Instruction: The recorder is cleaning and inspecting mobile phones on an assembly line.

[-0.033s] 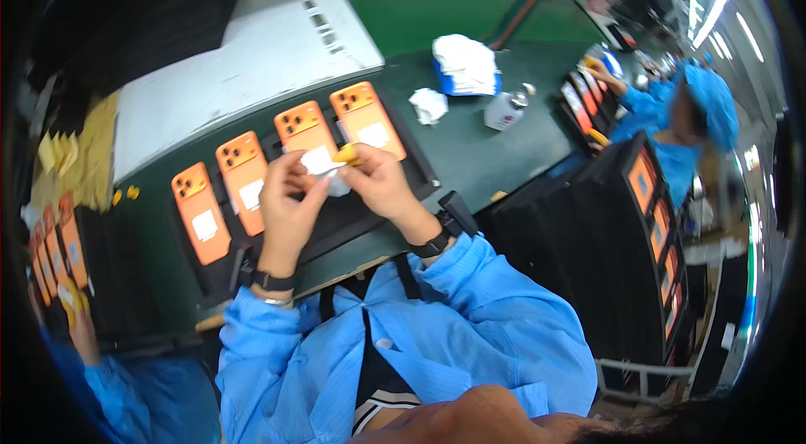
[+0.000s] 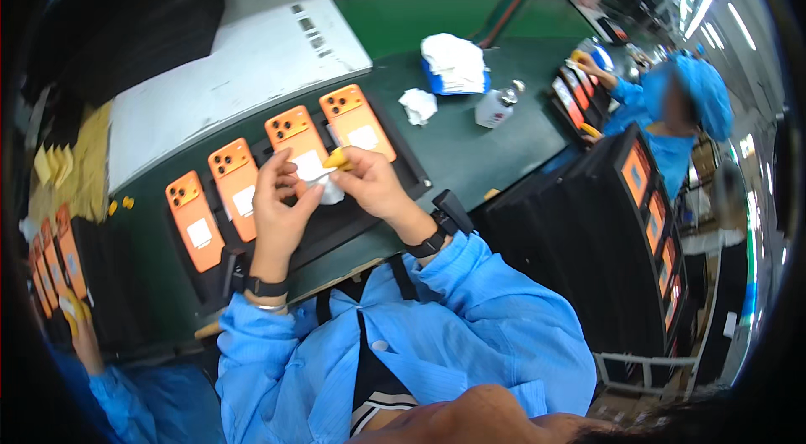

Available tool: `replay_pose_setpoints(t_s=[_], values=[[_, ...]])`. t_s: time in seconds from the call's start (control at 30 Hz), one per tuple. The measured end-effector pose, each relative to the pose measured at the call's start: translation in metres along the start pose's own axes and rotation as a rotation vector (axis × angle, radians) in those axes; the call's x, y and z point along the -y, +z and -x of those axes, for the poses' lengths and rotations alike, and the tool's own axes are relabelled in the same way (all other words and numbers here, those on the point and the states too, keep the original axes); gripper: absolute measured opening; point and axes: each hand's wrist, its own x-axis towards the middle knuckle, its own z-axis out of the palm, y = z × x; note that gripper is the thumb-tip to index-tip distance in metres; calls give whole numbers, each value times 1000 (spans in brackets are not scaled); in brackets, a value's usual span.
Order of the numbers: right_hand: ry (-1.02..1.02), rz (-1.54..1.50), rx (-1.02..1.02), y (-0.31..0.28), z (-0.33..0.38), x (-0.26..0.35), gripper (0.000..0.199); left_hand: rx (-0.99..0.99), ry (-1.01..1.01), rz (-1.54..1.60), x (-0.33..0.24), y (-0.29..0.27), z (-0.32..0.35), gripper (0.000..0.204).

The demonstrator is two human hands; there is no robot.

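Orange phones point(image 2: 191, 211): four lie in a row on the black tray point(image 2: 409, 162) on your bench point(image 2: 520, 146). Your left hand point(image 2: 281, 201) is curled beside the white cloth point(image 2: 332, 193); its grip cannot be told. Your right hand point(image 2: 372, 184), yellow at the fingertips, pinches the cloth above the tray. Rightward: stacked wipes point(image 2: 453, 62), then a bottle point(image 2: 495, 112).

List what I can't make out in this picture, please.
All in the head view:
White cloth: full shape, hidden by the left hand and right hand.
Third phone from left in the centre row: lower end, behind the hands and cloth.
Yellow piece: worn or pinched, too small to tell.
Bottle: print, too small.
Left co-worker: head, cut off by the dark rim.
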Motion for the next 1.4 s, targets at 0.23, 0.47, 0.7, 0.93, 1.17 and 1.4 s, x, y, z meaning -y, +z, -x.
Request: replay_pose_setpoints(t_s=[0.23,0.47,0.7,0.93,1.17,1.4], values=[[62,91,10,-13,8,21,13,248,-299,315,3,7,-9,16],[-20,580,8,-21,10,22,13,189,-342,248,8,11,-6,7],[159,229,65,-28,19,20,30,190,-218,164,22,25,-5,10],[107,285,-161,-36,27,2,28,-7,-3,-30,1,35,10,13],[-497,960,13,26,20,-6,14,-334,-90,-17,2,9,33,19],[-703,1090,87,50,18,-18,14,-316,-85,11,2,-10,35,16]])
